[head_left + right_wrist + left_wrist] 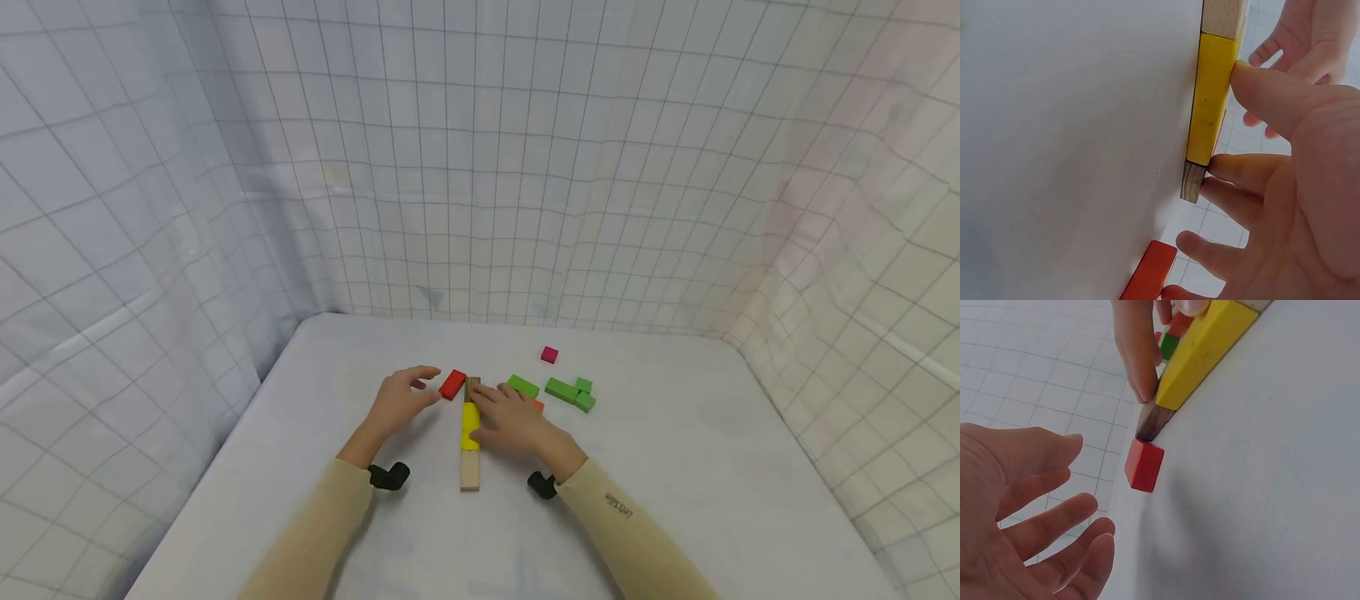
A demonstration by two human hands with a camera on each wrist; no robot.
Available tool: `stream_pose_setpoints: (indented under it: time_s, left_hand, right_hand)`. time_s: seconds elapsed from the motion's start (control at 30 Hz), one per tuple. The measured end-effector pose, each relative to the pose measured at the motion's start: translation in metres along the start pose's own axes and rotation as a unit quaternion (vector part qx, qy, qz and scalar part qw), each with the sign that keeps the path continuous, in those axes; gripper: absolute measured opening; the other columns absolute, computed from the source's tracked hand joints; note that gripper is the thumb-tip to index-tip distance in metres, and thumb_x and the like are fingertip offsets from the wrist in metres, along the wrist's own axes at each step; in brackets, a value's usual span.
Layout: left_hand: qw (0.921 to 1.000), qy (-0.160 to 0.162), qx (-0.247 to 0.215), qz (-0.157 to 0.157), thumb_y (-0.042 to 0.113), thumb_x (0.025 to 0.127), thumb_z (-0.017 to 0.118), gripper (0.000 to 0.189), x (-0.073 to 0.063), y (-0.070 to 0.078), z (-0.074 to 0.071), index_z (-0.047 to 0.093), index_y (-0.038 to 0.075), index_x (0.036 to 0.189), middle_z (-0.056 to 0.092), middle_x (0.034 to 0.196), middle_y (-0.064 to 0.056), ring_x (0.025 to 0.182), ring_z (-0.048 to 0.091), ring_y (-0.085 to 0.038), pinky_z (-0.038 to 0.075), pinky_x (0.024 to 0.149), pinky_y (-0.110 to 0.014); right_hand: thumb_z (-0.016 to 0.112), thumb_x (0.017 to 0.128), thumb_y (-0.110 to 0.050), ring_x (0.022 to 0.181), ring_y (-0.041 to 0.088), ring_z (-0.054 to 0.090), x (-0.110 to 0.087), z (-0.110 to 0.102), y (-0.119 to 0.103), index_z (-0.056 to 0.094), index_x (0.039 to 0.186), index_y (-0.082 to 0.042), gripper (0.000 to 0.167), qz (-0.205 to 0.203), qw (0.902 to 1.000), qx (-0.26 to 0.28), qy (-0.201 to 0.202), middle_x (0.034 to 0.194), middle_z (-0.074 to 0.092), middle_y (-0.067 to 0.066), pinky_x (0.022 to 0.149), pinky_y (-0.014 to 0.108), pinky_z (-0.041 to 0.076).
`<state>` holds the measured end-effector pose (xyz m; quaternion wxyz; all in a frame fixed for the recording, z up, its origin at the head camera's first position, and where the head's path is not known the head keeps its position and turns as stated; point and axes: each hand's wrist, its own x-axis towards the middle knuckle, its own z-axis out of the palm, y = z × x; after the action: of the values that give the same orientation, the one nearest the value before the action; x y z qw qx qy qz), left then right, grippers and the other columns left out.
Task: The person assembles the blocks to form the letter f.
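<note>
A row of blocks runs away from me: a pale wooden block (469,473) nearest, a yellow block (469,427) in the middle, a dark brown wood-grain block (470,388) at the far end. Over the row's right side lies my right hand (517,423); its thumb touches the yellow block and two fingertips touch the brown one. A red block (453,384) lies slanted by the brown block's far left corner. Left of it hovers my left hand (396,402), fingers loosely bent, holding nothing. An orange block (1150,272) is partly hidden by my right hand in the head view.
Just beyond my right hand is a green block (522,386). Farther right, a longer green block (561,389) lies with two small green ones (585,402). A magenta cube (550,355) sits farther back. Grid-patterned curtains (495,167) enclose the white table (675,467).
</note>
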<state>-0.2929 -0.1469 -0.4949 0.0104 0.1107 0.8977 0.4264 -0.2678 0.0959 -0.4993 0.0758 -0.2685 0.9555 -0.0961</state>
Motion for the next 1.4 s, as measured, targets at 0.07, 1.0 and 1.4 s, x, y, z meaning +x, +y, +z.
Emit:
stream_pose_setpoints:
  time_s: [0.07,1.0,1.4]
  left_hand:
    - [0.9999,-0.005,0.01,-0.002,0.02,0.092,0.072,0.046,0.007,0.0,0.001,0.063,0.013,0.136,0.063,0.133,-0.01,0.114,0.059,-0.031,0.056,0.081,-0.043]
    - [0.9959,-0.026,0.087,0.006,0.012,0.082,0.077,0.053,0.047,0.002,0.026,0.065,0.003,0.133,0.065,0.111,-0.013,0.094,0.06,-0.026,0.051,0.083,-0.04]
    - [0.9903,-0.025,0.136,-0.001,0.015,0.084,0.076,0.043,0.056,0.004,0.022,0.069,-0.001,0.124,0.063,0.106,-0.014,0.089,0.059,-0.026,0.049,0.083,-0.041]
  right_hand:
    - [0.056,0.098,-0.056,0.147,0.039,0.025,0.0,-0.001,0.001,0.035,0.158,-0.018,0.074,-0.001,1.0,0.004,-0.001,0.164,0.027,-0.001,0.114,0.063,0.022]
    - [0.056,0.098,-0.058,0.145,0.035,0.031,-0.002,-0.001,0.002,0.032,0.159,-0.019,0.076,-0.006,0.9997,0.025,0.004,0.165,0.026,-0.002,0.112,0.069,0.017]
    - [0.056,0.098,-0.056,0.144,0.036,0.032,-0.001,0.0,0.001,0.032,0.159,-0.018,0.076,-0.008,0.9997,0.022,0.008,0.164,0.026,-0.001,0.111,0.069,0.018]
